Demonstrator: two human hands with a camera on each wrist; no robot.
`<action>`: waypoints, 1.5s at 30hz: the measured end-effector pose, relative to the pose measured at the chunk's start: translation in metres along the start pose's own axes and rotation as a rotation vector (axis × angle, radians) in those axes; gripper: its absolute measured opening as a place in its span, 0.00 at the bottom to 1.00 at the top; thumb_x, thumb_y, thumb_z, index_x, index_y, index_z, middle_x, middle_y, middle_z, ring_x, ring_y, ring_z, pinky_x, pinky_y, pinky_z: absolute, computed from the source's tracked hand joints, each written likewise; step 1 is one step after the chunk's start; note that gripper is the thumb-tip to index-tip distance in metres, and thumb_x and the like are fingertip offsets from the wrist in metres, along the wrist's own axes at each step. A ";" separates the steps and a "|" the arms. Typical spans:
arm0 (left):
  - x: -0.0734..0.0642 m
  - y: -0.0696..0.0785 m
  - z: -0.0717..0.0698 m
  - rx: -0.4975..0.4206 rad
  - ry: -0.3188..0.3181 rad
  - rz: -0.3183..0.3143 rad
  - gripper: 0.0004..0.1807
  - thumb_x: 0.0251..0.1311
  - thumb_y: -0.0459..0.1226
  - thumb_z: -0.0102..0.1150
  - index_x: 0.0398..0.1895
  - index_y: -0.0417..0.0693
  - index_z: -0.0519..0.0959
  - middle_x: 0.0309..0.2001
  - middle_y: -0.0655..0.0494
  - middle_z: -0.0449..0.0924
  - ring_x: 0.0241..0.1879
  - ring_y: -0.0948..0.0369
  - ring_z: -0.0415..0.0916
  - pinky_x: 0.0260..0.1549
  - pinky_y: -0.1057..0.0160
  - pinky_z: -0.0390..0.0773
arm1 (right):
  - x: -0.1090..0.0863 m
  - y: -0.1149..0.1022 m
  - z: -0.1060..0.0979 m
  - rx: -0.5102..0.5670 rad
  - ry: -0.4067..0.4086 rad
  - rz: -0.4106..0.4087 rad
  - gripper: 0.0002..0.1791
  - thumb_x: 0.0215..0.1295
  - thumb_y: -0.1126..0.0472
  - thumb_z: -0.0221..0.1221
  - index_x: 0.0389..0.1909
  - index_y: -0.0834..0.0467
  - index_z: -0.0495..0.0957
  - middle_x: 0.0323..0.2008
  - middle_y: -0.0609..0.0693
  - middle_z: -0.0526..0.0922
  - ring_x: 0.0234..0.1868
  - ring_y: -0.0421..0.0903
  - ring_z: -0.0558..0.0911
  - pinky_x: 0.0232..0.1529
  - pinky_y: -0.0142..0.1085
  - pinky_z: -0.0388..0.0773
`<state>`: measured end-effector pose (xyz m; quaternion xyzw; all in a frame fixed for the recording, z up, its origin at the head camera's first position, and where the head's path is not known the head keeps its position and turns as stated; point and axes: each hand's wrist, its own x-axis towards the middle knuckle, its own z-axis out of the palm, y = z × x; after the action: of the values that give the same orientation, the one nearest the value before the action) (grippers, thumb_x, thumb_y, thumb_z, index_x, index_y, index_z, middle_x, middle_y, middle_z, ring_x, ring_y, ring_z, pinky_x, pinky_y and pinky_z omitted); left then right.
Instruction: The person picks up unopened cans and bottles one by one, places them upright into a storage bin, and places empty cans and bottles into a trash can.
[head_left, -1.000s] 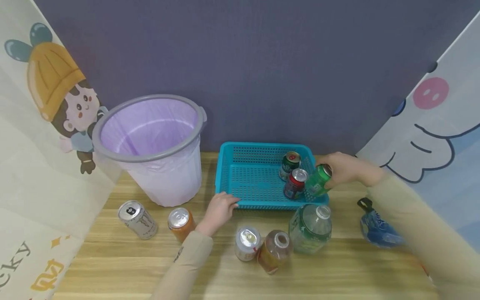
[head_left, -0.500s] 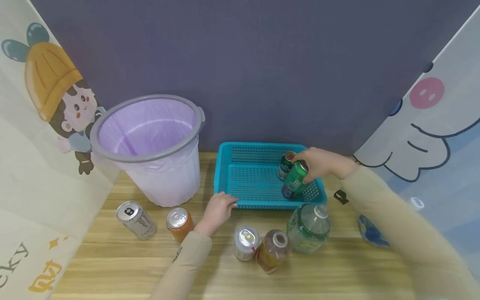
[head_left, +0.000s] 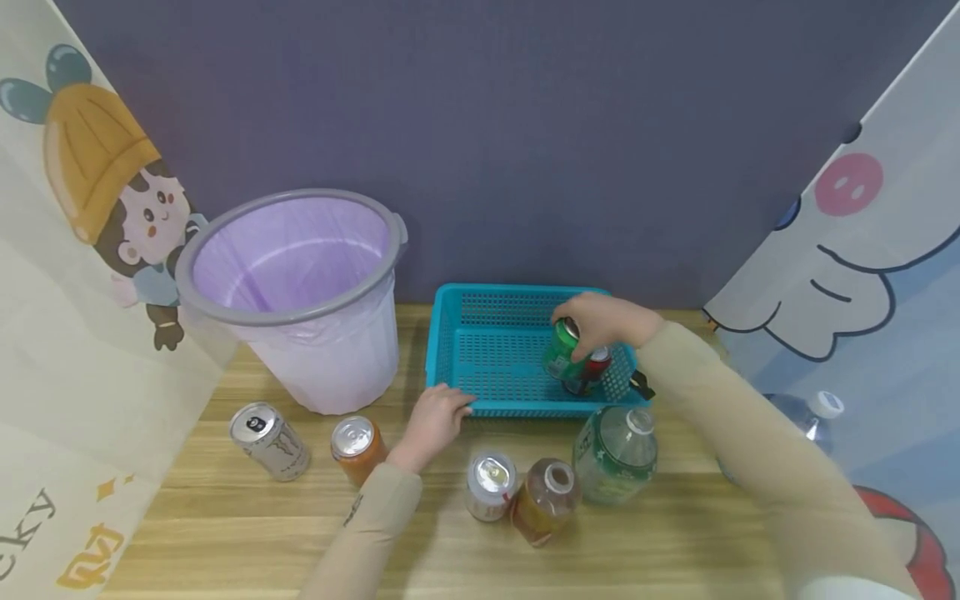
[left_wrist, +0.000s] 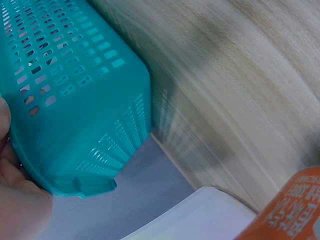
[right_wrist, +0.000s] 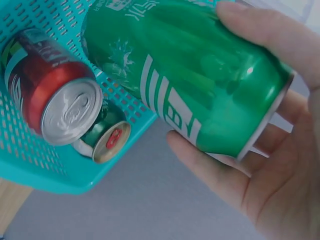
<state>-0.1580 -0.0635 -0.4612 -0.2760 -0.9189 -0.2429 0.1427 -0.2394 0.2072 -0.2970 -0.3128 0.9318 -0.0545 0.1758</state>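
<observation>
My right hand [head_left: 606, 321] holds a green drink can [head_left: 561, 354] over the blue-green plastic basket [head_left: 480, 408]. Thumb and fingers wrap the can near one end in the right wrist view, where it is tilted. Behind it inside the basket stand a red can [right_wrist: 55, 90] and a dark green can [right_wrist: 102, 127]; in the head view the dark green one is hidden. My left hand [head_left: 433, 423] grips the basket's front rim near its left corner, with part of it showing at the edge of the left wrist view.
Left of the basket stands a large bin [head_left: 337, 367] with a purple liner. In front are a silver can [head_left: 272, 442], an orange can [head_left: 358, 450], a white can [head_left: 490, 487], an amber bottle [head_left: 546, 504] and a large green-labelled bottle [head_left: 615, 458]. A clear bottle [head_left: 813, 412] is at right.
My right hand has carried the green can leftward from the basket's right edge, past the red can, to further inside the basket. My left hand has stayed on the rim.
</observation>
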 end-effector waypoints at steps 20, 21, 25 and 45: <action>0.000 -0.003 -0.002 -0.010 0.016 -0.003 0.08 0.53 0.34 0.65 0.38 0.44 0.85 0.33 0.54 0.85 0.34 0.59 0.77 0.41 0.59 0.74 | 0.057 0.002 0.025 0.111 0.177 0.272 0.36 0.48 0.60 0.70 0.59 0.66 0.71 0.50 0.60 0.79 0.46 0.53 0.79 0.46 0.46 0.77; 0.000 -0.003 -0.002 -0.008 0.020 -0.002 0.08 0.53 0.34 0.65 0.38 0.44 0.85 0.33 0.54 0.85 0.33 0.59 0.76 0.40 0.60 0.74 | 0.060 0.002 0.025 0.124 0.190 0.289 0.37 0.48 0.60 0.70 0.60 0.65 0.70 0.51 0.60 0.78 0.46 0.54 0.79 0.46 0.47 0.77; 0.001 -0.003 0.001 0.007 0.027 0.010 0.08 0.53 0.34 0.65 0.38 0.45 0.85 0.33 0.56 0.85 0.33 0.60 0.76 0.39 0.61 0.73 | 0.067 0.003 0.030 0.154 0.207 0.359 0.37 0.51 0.59 0.68 0.63 0.64 0.68 0.54 0.60 0.77 0.49 0.56 0.78 0.47 0.50 0.77; 0.000 0.000 0.002 0.007 0.034 0.012 0.08 0.53 0.34 0.66 0.38 0.45 0.85 0.32 0.56 0.85 0.32 0.60 0.75 0.36 0.62 0.73 | 0.093 0.013 0.063 0.127 0.182 0.444 0.32 0.54 0.60 0.65 0.61 0.63 0.70 0.54 0.60 0.77 0.50 0.56 0.78 0.44 0.48 0.79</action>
<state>-0.1583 -0.0629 -0.4633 -0.2769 -0.9155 -0.2435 0.1606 -0.2932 0.1617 -0.3861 -0.0823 0.9844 -0.1010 0.1181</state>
